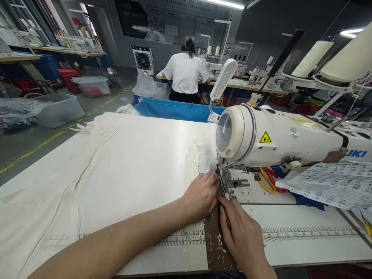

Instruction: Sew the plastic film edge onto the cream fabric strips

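My left hand (202,195) is closed, its knuckles up, right in front of the needle area of a white sewing machine (273,133). Its curled fingers hide whatever is under or in them. Just nearer to me, my right hand (242,228) has its thumb and forefinger pressed together by the metal guide at the machine's plate (236,184). What they pinch is too small to make out. Beneath both hands a worn brown strip (216,248) runs along the table. Cream fabric (66,190) lies loosely over the table's left side.
Red- and yellow-handled scissors (270,180) lie behind the machine's plate, beside a printed sheet (328,186). A lamp (223,79) rises above the machine head. Ruler markings (308,233) cross the front of the table. Beyond a blue cloth bin (177,110), a person in white (186,73) sits working.
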Motion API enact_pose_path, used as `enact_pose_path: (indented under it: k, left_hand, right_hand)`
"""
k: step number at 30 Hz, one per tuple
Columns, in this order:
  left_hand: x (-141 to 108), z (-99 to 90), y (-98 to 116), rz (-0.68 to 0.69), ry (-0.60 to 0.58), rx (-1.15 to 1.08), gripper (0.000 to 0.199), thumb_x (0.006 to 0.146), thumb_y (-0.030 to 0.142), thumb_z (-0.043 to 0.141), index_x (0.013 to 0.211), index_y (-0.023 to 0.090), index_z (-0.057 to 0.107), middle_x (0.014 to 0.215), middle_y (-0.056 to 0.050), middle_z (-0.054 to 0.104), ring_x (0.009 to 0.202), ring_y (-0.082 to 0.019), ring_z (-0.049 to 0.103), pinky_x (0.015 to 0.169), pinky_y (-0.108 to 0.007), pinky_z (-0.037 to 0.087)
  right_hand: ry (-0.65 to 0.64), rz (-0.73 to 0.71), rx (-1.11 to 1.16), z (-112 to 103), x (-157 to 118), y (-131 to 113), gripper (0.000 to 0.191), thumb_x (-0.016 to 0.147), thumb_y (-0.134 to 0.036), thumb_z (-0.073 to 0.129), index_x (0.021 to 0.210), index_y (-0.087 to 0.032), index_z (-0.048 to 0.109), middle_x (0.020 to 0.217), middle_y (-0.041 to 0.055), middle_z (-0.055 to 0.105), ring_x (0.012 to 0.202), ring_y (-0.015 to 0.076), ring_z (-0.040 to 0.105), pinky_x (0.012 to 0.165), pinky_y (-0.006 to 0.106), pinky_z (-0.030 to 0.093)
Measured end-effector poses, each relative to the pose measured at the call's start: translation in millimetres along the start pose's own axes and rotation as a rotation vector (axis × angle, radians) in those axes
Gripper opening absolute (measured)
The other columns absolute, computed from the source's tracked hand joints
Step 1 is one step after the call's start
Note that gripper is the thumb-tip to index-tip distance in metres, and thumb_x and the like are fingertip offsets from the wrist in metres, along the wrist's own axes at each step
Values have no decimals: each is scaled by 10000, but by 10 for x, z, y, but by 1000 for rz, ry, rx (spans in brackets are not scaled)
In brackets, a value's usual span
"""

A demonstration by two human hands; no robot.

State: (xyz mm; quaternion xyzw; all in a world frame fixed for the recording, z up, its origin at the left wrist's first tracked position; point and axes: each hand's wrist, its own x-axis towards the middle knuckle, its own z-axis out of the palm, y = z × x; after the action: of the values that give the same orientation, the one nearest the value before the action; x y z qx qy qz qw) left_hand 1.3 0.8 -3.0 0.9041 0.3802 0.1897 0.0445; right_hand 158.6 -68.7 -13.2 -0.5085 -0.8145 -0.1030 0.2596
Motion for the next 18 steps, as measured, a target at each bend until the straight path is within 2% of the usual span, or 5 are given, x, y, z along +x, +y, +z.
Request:
enact_pose_path:
  k: [7, 11, 13, 16, 18]
  left_hand:
    - [14, -9, -86, -6, 15, 15, 377, 878, 186, 446, 1229, 85, 540, 1238, -150, 567, 1134, -283, 518, 986, -438, 446]
    - [12, -33, -142, -4, 26, 8, 385, 876, 169, 456, 1236, 82, 558, 1244, -137, 579, 1163, -269, 516, 1027, -429, 415]
    - [16, -39, -170, -11, 44, -9, 372, 865, 152, 461, 1215, 96, 576, 1224, -123, 592, 1159, -261, 520, 1025, -423, 417]
    - [43, -37, -205, -27, 89, -45, 349, 858, 135, 459, 1183, 118, 586, 1173, -107, 613, 1119, -249, 537, 977, -416, 449]
    - [67, -45, -202, -44, 113, -49, 334, 851, 128, 464, 1161, 122, 590, 1145, -107, 622, 1080, -245, 550, 941, -413, 467]
  right_hand:
    - [-8, 27, -202, 35, 91, -96, 355, 910, -99, 366, 1154, -101, 623, 888, 111, 707, 523, 192, 662, 386, 282, 378]
    - [3, 42, -217, 47, 112, -105, 364, 931, -122, 348, 1156, -114, 634, 874, 101, 717, 487, 170, 644, 378, 272, 376]
    - [28, 38, -183, 49, 102, -94, 355, 968, -168, 333, 1141, -122, 639, 894, 92, 725, 548, 167, 674, 407, 257, 416]
    - [94, 6, -102, 50, 68, -61, 364, 1013, -252, 315, 1096, -138, 651, 916, 74, 741, 712, 169, 721, 539, 237, 502]
    - [146, -38, -33, 54, 21, -20, 351, 1020, -280, 331, 1070, -152, 654, 900, 58, 753, 745, 170, 728, 597, 239, 520]
